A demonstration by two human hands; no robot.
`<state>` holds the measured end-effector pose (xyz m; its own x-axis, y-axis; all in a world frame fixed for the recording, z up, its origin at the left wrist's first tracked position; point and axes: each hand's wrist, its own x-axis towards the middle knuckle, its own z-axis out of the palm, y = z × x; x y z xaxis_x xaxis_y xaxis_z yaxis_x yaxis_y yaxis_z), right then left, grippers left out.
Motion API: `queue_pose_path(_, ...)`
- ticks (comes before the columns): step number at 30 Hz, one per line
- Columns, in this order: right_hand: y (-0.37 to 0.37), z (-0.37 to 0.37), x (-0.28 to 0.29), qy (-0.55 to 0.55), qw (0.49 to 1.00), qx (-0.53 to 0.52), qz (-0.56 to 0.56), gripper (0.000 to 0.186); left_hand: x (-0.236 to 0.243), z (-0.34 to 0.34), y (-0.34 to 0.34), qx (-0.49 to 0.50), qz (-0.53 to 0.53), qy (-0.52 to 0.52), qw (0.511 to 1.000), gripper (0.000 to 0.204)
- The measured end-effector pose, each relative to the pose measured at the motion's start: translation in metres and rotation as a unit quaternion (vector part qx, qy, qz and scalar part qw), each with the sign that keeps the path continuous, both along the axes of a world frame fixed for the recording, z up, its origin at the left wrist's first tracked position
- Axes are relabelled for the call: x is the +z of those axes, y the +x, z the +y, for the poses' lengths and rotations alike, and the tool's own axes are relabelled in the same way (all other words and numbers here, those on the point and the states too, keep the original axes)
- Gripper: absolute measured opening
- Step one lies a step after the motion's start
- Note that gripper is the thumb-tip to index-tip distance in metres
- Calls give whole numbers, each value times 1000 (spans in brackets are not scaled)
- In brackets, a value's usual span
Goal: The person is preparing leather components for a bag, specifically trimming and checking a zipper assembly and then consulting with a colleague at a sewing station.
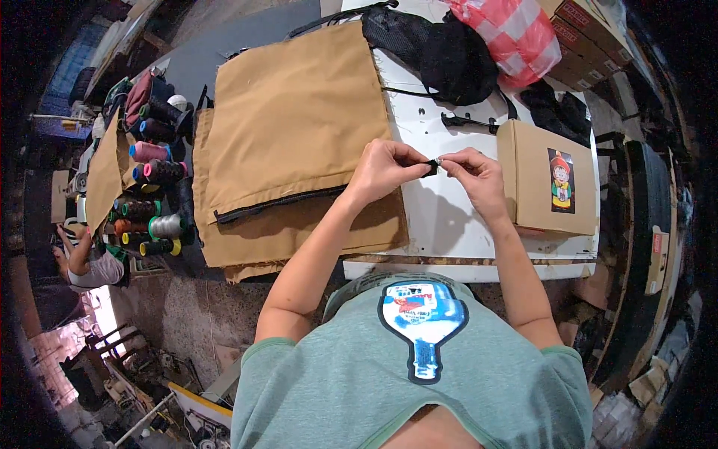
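Note:
Between my hands is a small black piece [432, 168], too small for me to tell its kind. My left hand [380, 170] pinches its left side between thumb and forefinger. From the other side my right hand [479, 179] closes thumb and fingertips at the piece's edge. Both hands are above the white tabletop [441, 243], by the right edge of a stack of tan fabric panels [299, 105]. A black zipper [280, 203] runs along the near edge of the top panel. My left wrist crosses over that edge.
A cardboard box [527, 179] with a cartoon picture stands right of my right hand. Beyond lie black mesh fabric [449, 60], a black strap with a buckle [467, 121] and a red-and-white checked bag [516, 37]. Thread spools [161, 172] crowd the left; another person's arm [78, 258] shows farther left.

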<state>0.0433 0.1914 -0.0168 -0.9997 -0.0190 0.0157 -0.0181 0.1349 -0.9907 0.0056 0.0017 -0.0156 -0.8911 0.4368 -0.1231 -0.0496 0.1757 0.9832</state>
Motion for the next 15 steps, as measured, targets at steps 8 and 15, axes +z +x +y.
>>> queue_pose_path(8, 0, 0, 1, 1, 1000, -4, -4, 8, 9, 0, 1, -5, -1, -21, 1000, 17)
queue_pose_path(15, 1, 0, 2, 4, 1000, 4, 3, 8, 8, 0, 1, -8, 0, -15, 1000, 16)
